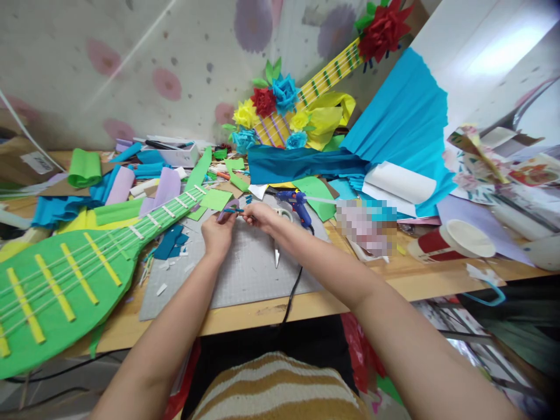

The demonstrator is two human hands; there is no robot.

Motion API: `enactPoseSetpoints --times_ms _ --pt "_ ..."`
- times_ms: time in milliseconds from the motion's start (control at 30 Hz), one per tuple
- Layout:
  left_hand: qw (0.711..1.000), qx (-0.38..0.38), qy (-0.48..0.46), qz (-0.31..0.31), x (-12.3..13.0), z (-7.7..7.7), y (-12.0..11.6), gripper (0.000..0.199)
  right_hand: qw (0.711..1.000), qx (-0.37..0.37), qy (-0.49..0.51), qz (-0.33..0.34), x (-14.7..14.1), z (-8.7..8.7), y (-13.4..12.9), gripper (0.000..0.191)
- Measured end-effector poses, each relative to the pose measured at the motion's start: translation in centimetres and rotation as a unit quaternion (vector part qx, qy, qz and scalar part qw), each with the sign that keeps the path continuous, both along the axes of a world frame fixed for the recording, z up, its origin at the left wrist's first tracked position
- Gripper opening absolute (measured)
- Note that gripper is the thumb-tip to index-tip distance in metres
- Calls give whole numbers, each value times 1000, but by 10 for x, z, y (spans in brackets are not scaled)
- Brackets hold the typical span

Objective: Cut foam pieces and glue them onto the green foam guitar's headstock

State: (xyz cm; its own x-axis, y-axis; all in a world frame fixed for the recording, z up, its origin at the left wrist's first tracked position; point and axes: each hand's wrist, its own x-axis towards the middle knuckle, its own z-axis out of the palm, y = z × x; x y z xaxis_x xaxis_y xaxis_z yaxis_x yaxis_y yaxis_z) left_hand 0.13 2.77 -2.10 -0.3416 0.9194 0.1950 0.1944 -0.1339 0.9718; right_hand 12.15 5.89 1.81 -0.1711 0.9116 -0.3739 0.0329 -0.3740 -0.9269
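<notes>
A small blue strip [234, 210] is held between the two hands, above the far part of a grey cutting mat [245, 286]. It is pinched in the fingers of the left hand [217, 234], and its other end is gripped by the closed fingertips of the right hand [261, 215]. A purple strip [227, 212] is seen at the left fingertips (whether it is joined to the blue one cannot be told). Just beyond the right wrist, a blue glue gun [300, 207] is laid on its side near the mat's edge, and a pair of scissors [277, 256] is partly covered by the right forearm. Blue paper scraps [170, 242] are scattered to the left of the left hand. The left side of the counter [262, 315] is overhung by a green paper lute [65, 280] with yellow bars. At the back, a yellow-necked instrument [328, 76] is propped, decked with paper flowers [285, 93]. To the right, a paper cup [452, 240] is tipped over.
</notes>
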Motion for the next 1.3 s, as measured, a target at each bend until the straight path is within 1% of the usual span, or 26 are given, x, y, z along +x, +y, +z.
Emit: enactPoseSetpoints --times_ms 33,100,133,200,267,433,567,633,733,833,967,1100,1200,1300 --pt "1000 -3 -12 2 1 1 -1 24 1000 20 -22 -1 0 -1 -1 12" --pt "999 -17 -42 -3 2 3 -2 24 989 90 -118 11 -1 -1 -4 8" --pt "998 -26 -54 -8 2 3 -2 24 975 131 -177 19 -1 -1 -6 6" --pt "997 -35 -65 -18 1 3 -1 25 939 193 -283 34 -1 2 -8 6" --pt "998 -32 -53 -23 -1 1 0 25 918 209 -336 41 -1 5 -10 8" --pt "999 -34 7 -17 -5 -1 1 25 896 211 -385 64 -3 10 -10 11" --pt "999 -37 9 -22 -2 1 -2 22 885 227 -400 67 -4 8 -9 13" --pt "999 -39 1 -23 -1 2 -2 22 889 223 -393 76 -3 8 -8 13" --pt "999 -45 2 -7 -1 3 -2 21 898 214 -372 96 4 8 -9 16" --pt "998 -56 -2 8 -2 4 0 24 897 244 -354 100 17 10 -14 23" --pt "997 -69 -26 8 -2 2 2 29 889 273 -359 85 31 9 -23 18" --pt "998 -66 -12 7 -1 1 2 29 907 262 -322 68 31 4 -26 5" --pt "999 -46 16 3 -2 1 0 27 918 253 -297 65 28 3 -24 6" --pt "998 -34 58 8 -3 1 -2 24 916 255 -300 73 28 5 -22 8"
